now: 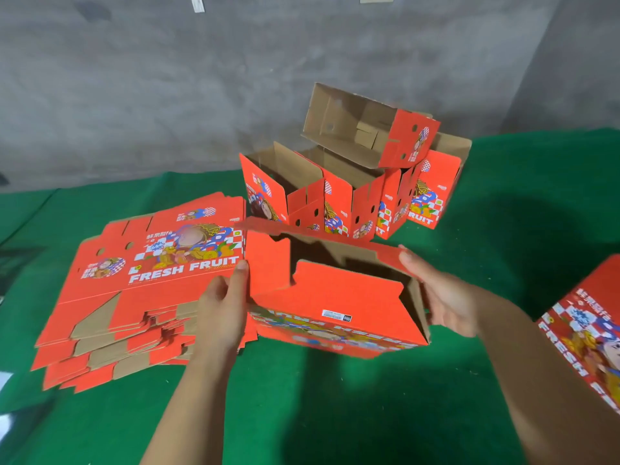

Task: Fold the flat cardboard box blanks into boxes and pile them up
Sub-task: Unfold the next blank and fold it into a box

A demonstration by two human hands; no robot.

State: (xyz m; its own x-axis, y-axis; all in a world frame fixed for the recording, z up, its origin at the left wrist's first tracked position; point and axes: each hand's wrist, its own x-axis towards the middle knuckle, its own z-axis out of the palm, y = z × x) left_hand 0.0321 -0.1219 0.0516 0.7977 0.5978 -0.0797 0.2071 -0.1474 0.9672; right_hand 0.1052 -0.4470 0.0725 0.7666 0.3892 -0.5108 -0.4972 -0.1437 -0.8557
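A half-folded red box (335,297) stands in front of me on the green surface, bottom side up, its flaps partly turned in over a brown hollow. My left hand (223,303) presses flat against its left end flap, fingers straight. My right hand (443,297) cups the right end, thumb on the red flap's edge. A stack of flat red "FRESH FRUIT" blanks (144,283) lies to the left. Behind stands a pile of folded boxes (352,196), one box (372,129) tipped on top.
Another printed red box (590,327) juts in at the right edge. The green cloth (335,404) covers the work surface. A grey concrete wall (167,95) rises behind it.
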